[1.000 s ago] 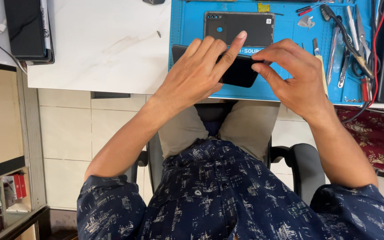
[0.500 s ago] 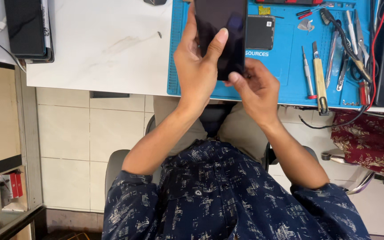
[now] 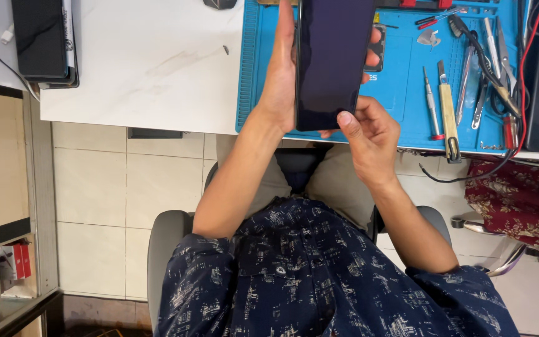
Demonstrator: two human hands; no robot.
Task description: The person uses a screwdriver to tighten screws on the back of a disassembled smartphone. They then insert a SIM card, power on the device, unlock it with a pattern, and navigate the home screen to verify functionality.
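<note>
A black smartphone (image 3: 332,59) with a dark screen is held upright, close to the camera, above the blue work mat (image 3: 407,75). My left hand (image 3: 280,81) wraps around its left edge from behind, fingertips showing on the right side. My right hand (image 3: 369,134) grips the phone's lower right corner, thumb pressed on the bottom of the glass. A second dark device (image 3: 377,47) lies on the mat, mostly hidden behind the phone.
Screwdrivers (image 3: 432,106), tweezers and pliers (image 3: 481,62) lie on the mat's right side with red and black wires (image 3: 522,75). A black device (image 3: 42,37) sits on the white table (image 3: 151,62) at the far left. A person in patterned red cloth (image 3: 519,193) is at the right.
Both hands lifted the phone off the mat and raised it toward the camera, turning it upright. The right hand shifted from the phone's side to its lower corner.
</note>
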